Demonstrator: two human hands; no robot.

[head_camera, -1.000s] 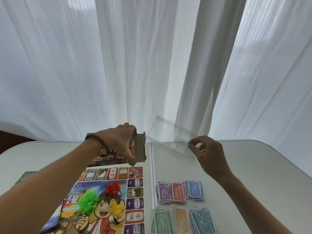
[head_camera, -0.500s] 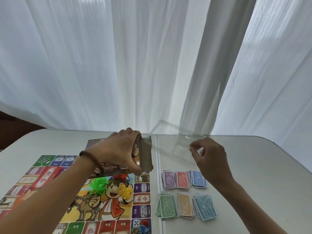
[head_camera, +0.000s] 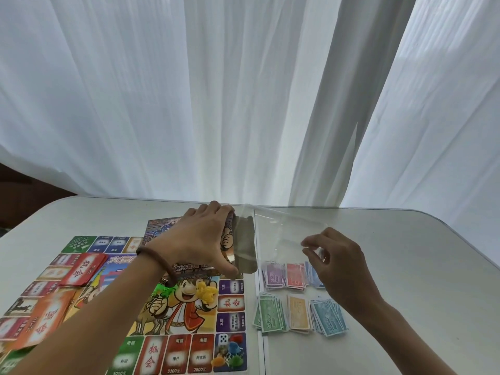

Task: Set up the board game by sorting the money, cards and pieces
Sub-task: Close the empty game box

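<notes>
Clear sleeve (head_camera: 284, 234) pinched by right hand (head_camera: 335, 263); left hand (head_camera: 200, 239) grips box (head_camera: 243, 240).

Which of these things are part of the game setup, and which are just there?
Setup: game board, money piles, red cards, orange cards, die, box in left hand, clear sleeve in right hand.
Just there: curtains, table.

The game board (head_camera: 176, 307) lies on the left half of the desk. A red card deck (head_camera: 84, 269) and an orange card deck (head_camera: 44, 319) sit on its left part, and a white die (head_camera: 223, 339) and coloured pieces (head_camera: 230, 354) at its near right corner. Six money stacks (head_camera: 299, 313) lie in two rows just right of it. Over the board's far right edge the left grip (head_camera: 200, 239) holds a card pack (head_camera: 242, 244). The right grip (head_camera: 338, 266) pinches a clear wrapper (head_camera: 281, 231) reaching the pack.
</notes>
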